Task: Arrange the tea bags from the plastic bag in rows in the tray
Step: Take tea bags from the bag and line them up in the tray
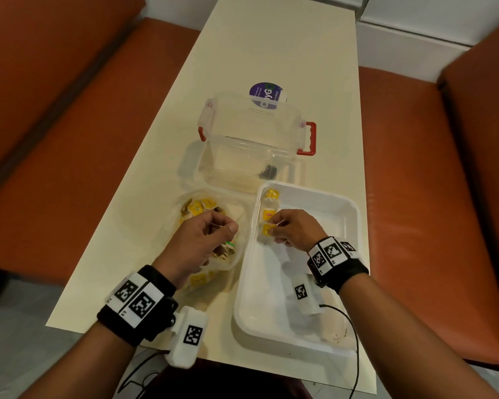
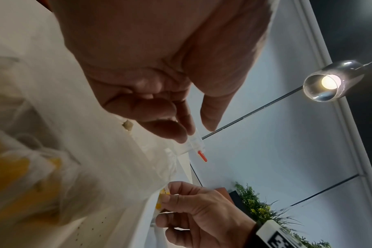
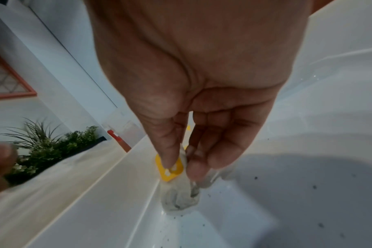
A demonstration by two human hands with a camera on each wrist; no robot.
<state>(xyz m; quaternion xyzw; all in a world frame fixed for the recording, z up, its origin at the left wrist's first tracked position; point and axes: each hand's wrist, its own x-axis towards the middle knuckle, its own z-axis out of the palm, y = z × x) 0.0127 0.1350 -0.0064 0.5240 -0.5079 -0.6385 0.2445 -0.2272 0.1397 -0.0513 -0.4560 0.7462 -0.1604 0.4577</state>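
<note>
A white tray (image 1: 340,214) lies on the table at the right. Two yellow-tagged tea bags (image 1: 269,214) lie in a column along its left wall. Just below them, my right hand (image 1: 272,230) pinches a third tea bag (image 3: 178,196) by its yellow tag (image 3: 169,169), and the bag touches the tray floor beside the wall. The clear plastic bag (image 1: 202,207), holding several tea bags, lies left of the tray. Over it hovers my left hand (image 1: 228,228), fingers loosely curled and thumb apart (image 2: 193,132), with nothing visible in it.
A clear storage box (image 1: 242,165) with red latches stands behind the tray, its lid (image 1: 251,119) tipped back. A purple round label (image 1: 267,96) lies beyond it. Orange benches (image 1: 415,168) flank the narrow table. Tea dust specks the tray floor.
</note>
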